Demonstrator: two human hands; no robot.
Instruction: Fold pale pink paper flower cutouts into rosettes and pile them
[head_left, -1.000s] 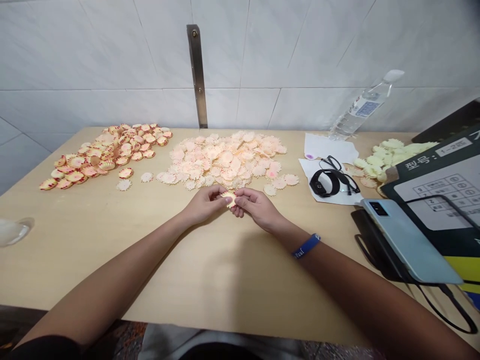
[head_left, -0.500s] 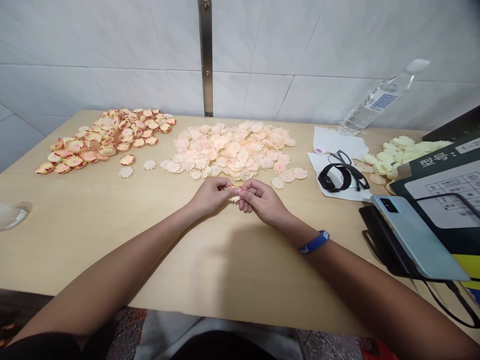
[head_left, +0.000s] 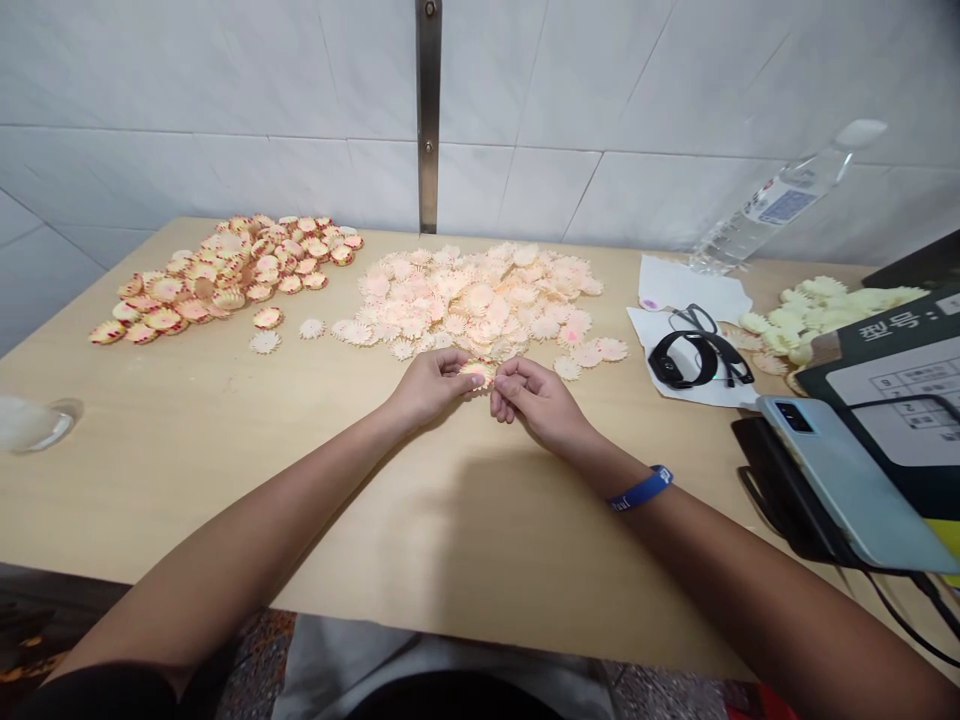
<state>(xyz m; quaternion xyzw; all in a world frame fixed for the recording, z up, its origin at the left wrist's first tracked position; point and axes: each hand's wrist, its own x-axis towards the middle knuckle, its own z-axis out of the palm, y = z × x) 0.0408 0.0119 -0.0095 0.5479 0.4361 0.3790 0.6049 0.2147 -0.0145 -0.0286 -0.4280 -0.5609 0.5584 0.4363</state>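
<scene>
Between thumb and fingers, my left hand [head_left: 426, 390] grips a small cream scalloped disc [head_left: 477, 373] with red-tinted edges. My right hand [head_left: 536, 397] pinches at the disc's right edge, fingers curled; its fingertips partly cover that side. Just beyond both hands lies a heap of pale pink scalloped discs [head_left: 480, 300]. To the left is a pile of cream discs with red edges [head_left: 225, 265]. A few single discs [head_left: 265, 342] rest between the two piles.
On the right are white papers [head_left: 652, 330] under a black wristband [head_left: 682, 358] and glasses, a tilted water bottle [head_left: 787, 200], pale green discs [head_left: 825, 310], a dark box [head_left: 892, 370] and a light blue phone [head_left: 855, 480] with cables. A cup [head_left: 37, 425] stands at the left.
The view has shifted slightly, so things appear farther right. My right hand has drawn a little apart from my left, and more of the disc's face now shows.
</scene>
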